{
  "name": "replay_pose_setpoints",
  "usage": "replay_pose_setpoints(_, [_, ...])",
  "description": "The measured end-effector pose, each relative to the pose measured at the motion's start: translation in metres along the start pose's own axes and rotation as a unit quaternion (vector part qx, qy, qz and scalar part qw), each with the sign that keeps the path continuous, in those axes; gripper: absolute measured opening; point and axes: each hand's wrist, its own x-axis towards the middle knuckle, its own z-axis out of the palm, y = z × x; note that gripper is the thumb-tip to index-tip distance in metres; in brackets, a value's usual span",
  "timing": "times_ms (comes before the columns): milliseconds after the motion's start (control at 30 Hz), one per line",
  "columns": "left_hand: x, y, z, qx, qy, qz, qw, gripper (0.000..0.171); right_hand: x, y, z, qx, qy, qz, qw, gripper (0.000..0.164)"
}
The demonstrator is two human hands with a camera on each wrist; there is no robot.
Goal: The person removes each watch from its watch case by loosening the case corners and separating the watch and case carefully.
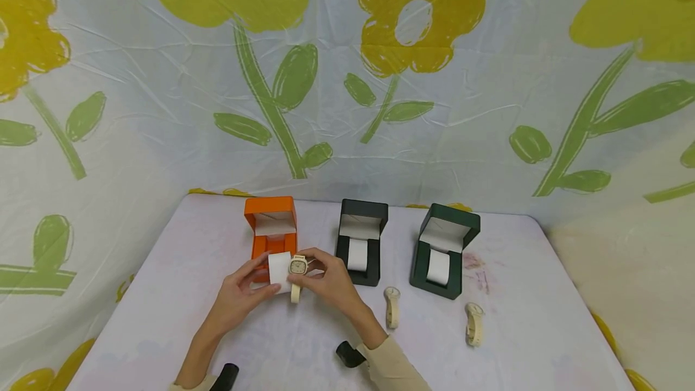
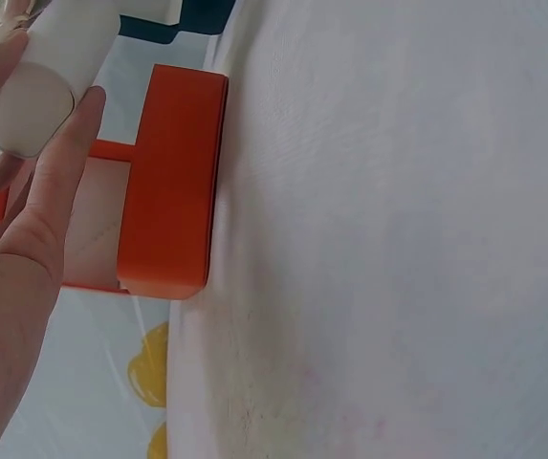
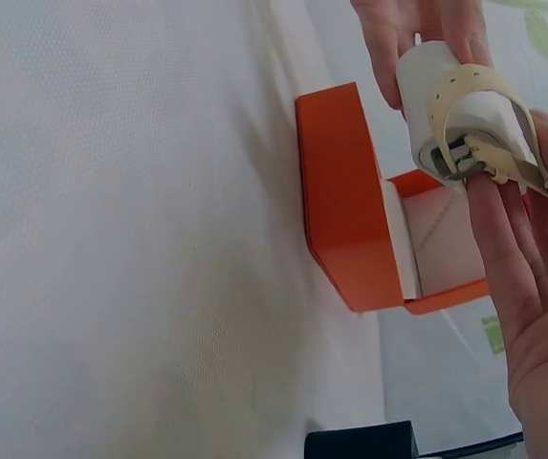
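Observation:
My left hand [image 1: 234,301] grips a white watch cushion [image 1: 279,265] between thumb and fingers, in front of the open orange watch box [image 1: 269,204]. A wristwatch [image 1: 298,266] with a squarish gold-toned case and cream strap is pinched by my right hand [image 1: 332,279] at the cushion's right end. In the right wrist view the strap [image 3: 443,97] forms a loop with its buckle fastened, and it overlaps the end of the cushion [image 3: 425,72]. The left wrist view shows fingers along both sides of the cushion [image 2: 49,86], above the orange box [image 2: 173,182].
A black watch box [image 1: 342,250] and a dark green one [image 1: 420,267] stand open to the right, each with a white cushion inside. Two more cream-strapped watches, one nearer [image 1: 392,308] and one farther right [image 1: 474,324], lie on the white table [image 1: 521,294]. Flowered cloth [image 1: 467,137] hangs behind.

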Motion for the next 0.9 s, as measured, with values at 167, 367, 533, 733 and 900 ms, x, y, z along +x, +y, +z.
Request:
replay_pose_setpoints(167, [0.001,-0.001,-0.001,0.004,0.003,0.004,1.0000,0.073,-0.002,-0.001,-0.002,0.014,-0.006,0.014,1.000,0.039])
replay_pose_setpoints(367, [0.001,0.000,-0.004,0.015,0.006,0.003,0.9999,0.073,-0.005,-0.002,-0.003,0.024,-0.008,0.025,0.999,0.041])
replay_pose_setpoints(533, [0.001,-0.001,-0.006,0.016,0.009,-0.002,0.9998,0.074,-0.009,-0.002,-0.004,0.025,-0.009,0.031,0.999,0.039])
replay_pose_setpoints(733, [0.002,-0.002,-0.007,0.008,0.010,-0.002,0.9999,0.074,-0.015,-0.001,-0.006,0.016,-0.017,0.053,0.998,0.038])
replay_pose_setpoints(900, [0.003,-0.002,-0.008,0.014,0.008,-0.005,0.9999,0.074,-0.020,0.000,-0.005,0.010,-0.021,0.066,0.998,0.036])
